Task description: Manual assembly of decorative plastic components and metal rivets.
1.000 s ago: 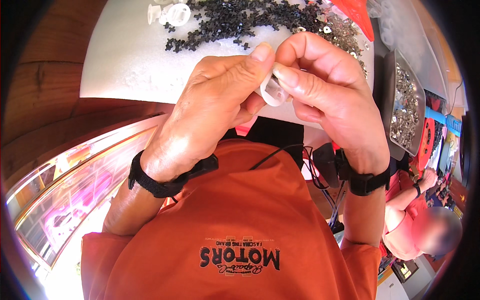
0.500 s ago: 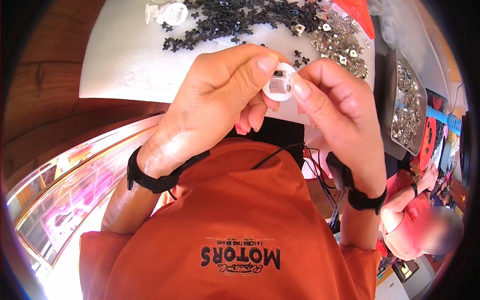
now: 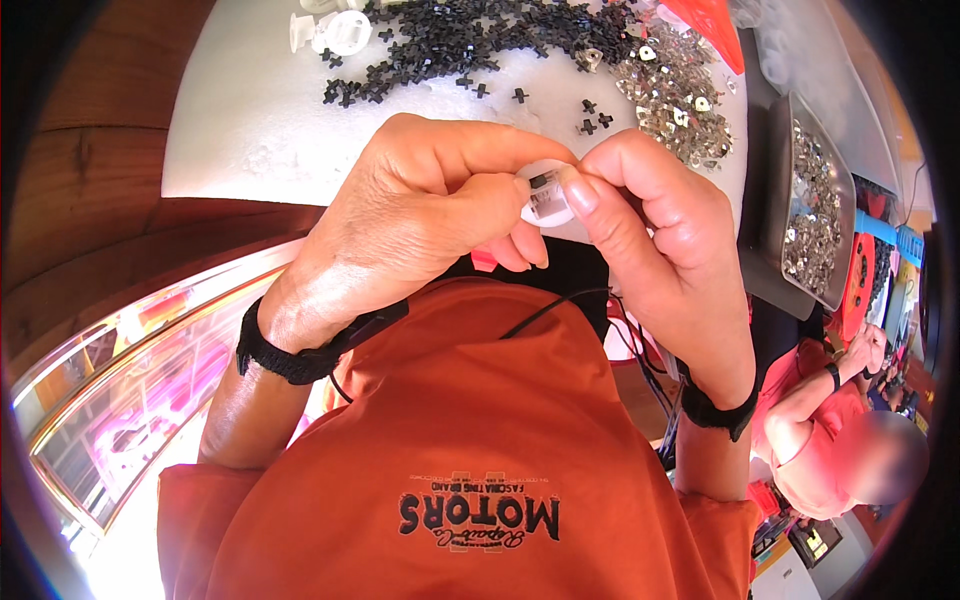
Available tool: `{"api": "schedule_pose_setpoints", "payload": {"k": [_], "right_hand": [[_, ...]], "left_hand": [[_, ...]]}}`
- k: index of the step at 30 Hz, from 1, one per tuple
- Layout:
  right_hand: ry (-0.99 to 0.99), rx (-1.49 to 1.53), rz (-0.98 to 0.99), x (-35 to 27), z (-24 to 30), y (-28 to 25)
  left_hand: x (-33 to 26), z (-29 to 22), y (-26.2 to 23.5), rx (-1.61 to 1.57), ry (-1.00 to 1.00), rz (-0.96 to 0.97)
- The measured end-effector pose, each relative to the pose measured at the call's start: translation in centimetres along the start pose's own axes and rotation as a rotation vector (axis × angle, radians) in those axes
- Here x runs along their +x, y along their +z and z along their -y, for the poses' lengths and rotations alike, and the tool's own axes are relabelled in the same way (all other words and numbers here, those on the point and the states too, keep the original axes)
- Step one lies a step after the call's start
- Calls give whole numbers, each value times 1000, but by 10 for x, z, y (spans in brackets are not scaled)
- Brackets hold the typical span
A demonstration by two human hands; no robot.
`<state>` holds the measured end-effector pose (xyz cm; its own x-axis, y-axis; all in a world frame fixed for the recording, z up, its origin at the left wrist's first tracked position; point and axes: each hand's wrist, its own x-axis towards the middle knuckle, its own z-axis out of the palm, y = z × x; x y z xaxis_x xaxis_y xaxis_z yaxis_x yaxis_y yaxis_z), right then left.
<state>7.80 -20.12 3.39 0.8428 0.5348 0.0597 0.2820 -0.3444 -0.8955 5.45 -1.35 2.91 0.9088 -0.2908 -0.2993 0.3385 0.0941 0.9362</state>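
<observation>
Cap [image 3: 549,207]: held w/ both hands, over surface's [image 3: 260,130] near edge
L hand [image 3: 400,200]: pinched on left edge
R hand [image 3: 665,225]: pinched on right edge
Dark insert [image 3: 543,181]: seen in cap; full seating can't be told
Blk crosses [image 3: 455,45], metal bits [image 3: 680,95]: left loose on surface

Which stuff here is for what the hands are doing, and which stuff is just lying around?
Seems part of the job:
White round part, held by left hand and right hand
Black crosses and metal pieces, maybe: the held part has dark and metal-looking bits inside

Probably just lying about:
Red plastic
Blue plastic thing
</observation>
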Motion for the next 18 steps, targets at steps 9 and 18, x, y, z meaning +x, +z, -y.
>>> {"api": "schedule_pose_setpoints", "payload": {"k": [9, 18], "right_hand": [[-18, -44, -18, -4, -2, 0], [-54, -45, -45, -3, -3, -3]], "left_hand": [[1, 3, 4, 6, -1, 6], [5, 3, 8, 39, 59, 25]]}}
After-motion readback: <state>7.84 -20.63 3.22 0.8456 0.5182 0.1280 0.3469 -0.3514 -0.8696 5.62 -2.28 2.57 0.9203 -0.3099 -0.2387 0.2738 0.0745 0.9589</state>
